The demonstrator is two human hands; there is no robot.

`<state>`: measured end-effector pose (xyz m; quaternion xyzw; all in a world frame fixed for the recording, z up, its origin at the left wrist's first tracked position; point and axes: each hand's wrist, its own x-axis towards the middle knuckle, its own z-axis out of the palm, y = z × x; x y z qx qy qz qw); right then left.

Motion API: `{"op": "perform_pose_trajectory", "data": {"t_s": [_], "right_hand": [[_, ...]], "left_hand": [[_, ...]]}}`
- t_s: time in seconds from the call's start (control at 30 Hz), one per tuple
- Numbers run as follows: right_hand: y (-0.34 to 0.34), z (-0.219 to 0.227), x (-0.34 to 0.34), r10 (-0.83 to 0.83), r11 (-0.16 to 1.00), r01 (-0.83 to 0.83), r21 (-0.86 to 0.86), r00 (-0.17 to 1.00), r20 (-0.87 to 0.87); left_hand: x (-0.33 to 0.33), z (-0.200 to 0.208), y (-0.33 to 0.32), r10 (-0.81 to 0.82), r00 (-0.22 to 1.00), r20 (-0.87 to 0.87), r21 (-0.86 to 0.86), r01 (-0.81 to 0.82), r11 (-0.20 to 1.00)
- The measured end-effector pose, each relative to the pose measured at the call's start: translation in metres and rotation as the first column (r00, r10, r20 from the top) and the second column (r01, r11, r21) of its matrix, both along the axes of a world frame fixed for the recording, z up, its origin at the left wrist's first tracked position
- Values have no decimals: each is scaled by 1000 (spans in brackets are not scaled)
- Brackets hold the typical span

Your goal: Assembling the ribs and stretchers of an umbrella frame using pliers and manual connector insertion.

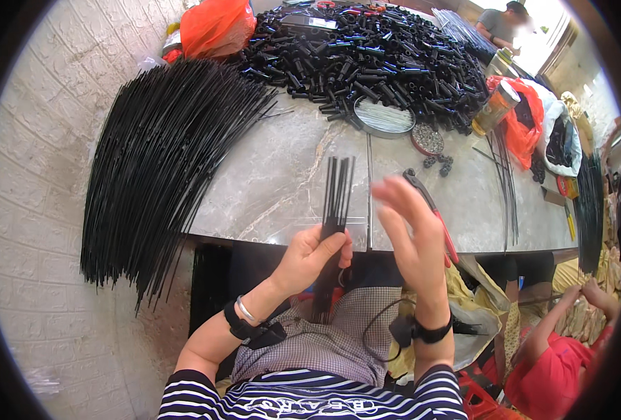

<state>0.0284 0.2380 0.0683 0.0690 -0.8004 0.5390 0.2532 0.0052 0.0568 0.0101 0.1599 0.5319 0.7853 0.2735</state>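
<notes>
My left hand [317,253] is closed around a bundle of thin black rods [335,192] at the table's front edge. The rods stand up above the fist, and their lower part hangs over my lap. To its right, my right hand [414,234] is raised with fingers stretched out and nothing in them; its fingertips are slightly blurred. Partly behind this hand lie pliers with red handles [442,224], on the tabletop. A large fanned heap of similar black rods [163,168] covers the table's left side and overhangs its edge.
On the grey table [275,175] sit a big pile of black tubular parts [366,70], a round dish of white sticks [384,117], a small dish of metal bits [428,140] and a jar [497,108]. Red-sleeved [555,371] and grey-shirted [496,24] people work nearby.
</notes>
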Motion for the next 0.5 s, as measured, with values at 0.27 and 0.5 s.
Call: {"op": "perform_pose_trajectory", "data": {"t_s": [0.27,0.5], "right_hand": [[-30,39,-16,472,803,-339,-490,864,176],[-20,1,43,731,474,-200,-857,632,257]], "left_hand": [[10,-5,-1,9,978,207,166,-45,985],[25,4,-15,84,989,121,27,-88,996]]}}
